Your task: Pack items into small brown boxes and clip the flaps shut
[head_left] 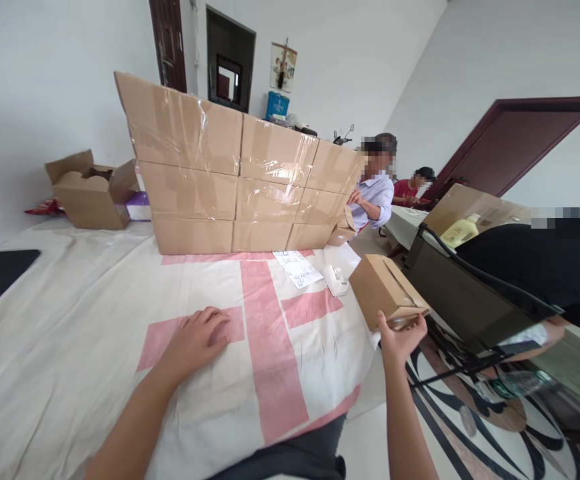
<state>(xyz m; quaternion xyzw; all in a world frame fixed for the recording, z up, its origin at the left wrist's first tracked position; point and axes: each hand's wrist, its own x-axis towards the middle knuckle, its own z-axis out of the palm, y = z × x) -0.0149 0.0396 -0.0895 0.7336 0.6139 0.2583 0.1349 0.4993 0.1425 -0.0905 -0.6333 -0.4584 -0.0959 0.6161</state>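
Observation:
My left hand [203, 339] lies palm down on the white and pink tablecloth [275, 347], holding nothing, its fingers slightly curled and apart. At the table's right edge, my right hand [401, 337] grips a brown cardboard box [383, 290] by its near lower end. That box is tilted, with a taped seam along its top. Just left of it sit a white tape dispenser [337, 280] and a printed sheet of labels [297, 269]. Behind these stands a wall of stacked, taped cartons [263, 207], three rows high.
An open carton [93, 193] and a purple box [139, 206] are at the back left, near a black mat [3, 277]. A co-worker [377, 190] touches the stack's right end. Close on the right, someone sits in a black chair [480, 293].

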